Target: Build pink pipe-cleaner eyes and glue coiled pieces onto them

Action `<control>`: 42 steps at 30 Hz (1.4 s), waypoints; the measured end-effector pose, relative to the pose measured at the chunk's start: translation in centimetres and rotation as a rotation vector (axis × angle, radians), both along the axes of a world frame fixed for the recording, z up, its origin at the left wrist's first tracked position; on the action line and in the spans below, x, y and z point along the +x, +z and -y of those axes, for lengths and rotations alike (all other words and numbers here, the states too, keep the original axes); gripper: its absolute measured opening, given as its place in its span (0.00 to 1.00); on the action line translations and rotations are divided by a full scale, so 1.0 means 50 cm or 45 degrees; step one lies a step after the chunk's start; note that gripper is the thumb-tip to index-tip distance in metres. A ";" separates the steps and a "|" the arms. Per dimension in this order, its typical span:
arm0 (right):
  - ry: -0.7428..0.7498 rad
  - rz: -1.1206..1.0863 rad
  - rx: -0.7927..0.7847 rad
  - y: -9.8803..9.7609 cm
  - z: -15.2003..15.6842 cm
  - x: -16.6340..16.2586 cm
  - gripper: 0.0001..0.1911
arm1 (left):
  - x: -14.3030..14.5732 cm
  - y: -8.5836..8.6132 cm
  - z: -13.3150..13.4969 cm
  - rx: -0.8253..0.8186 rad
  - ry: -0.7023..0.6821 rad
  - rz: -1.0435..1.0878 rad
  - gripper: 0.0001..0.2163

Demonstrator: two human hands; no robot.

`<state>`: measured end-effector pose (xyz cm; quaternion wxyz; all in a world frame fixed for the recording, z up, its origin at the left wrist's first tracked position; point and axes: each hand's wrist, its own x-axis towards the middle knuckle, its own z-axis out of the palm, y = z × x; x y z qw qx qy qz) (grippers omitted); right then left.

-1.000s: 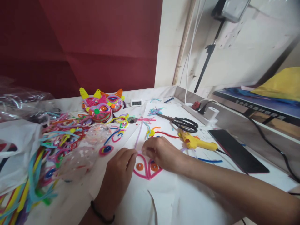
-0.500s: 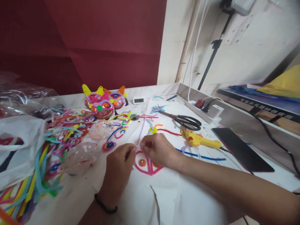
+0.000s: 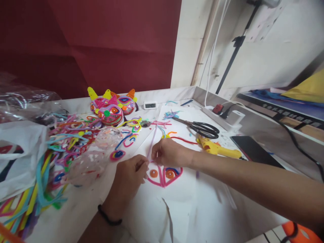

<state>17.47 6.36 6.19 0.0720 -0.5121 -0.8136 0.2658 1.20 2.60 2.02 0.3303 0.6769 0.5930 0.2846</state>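
Note:
My left hand [image 3: 131, 177], with a black band on its wrist, is closed in a pinch over the white paper. My right hand [image 3: 170, 153] is pinched close beside it. Between the fingertips runs a thin light purple pipe cleaner [image 3: 152, 143], its far part stretching away over the paper; the fingers hide its near end. Just below both hands lies a pink pipe cleaner outline [image 3: 164, 182] of two eye shapes, each with an orange disc. The right eye also has a blue strip [image 3: 174, 169]. My left fingers overlap the left eye's edge.
Black-handled scissors [image 3: 204, 129], a yellow glue gun [image 3: 220, 150] and a dark phone [image 3: 255, 152] lie to the right, near a power strip [image 3: 222, 118]. Loose pipe cleaners [image 3: 68, 135] heap at left. Decorated masks [image 3: 111, 113] and a small clock [image 3: 150, 105] stand behind.
My right hand and forearm have shifted slightly up, uncovering the right eye shape. The forearm now covers the long blue strip. Something orange has come into view at lower right.

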 end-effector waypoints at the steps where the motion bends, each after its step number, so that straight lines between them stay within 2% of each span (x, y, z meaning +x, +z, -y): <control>1: 0.017 0.015 -0.015 0.000 -0.004 0.000 0.09 | -0.004 0.002 -0.002 -0.024 -0.025 -0.007 0.09; 7: 0.081 0.112 -0.084 0.001 -0.015 -0.004 0.09 | -0.024 0.005 -0.015 0.020 -0.175 -0.170 0.13; 18: 0.111 0.250 -0.113 0.003 -0.021 -0.018 0.09 | -0.027 0.002 -0.016 -0.075 -0.176 -0.214 0.11; 35: 0.192 0.370 -0.040 0.006 -0.020 -0.026 0.07 | -0.021 0.004 -0.010 -0.013 -0.171 -0.273 0.10; 42: 0.236 0.310 0.012 0.012 -0.023 -0.018 0.07 | -0.022 0.012 -0.011 -0.013 -0.131 -0.282 0.10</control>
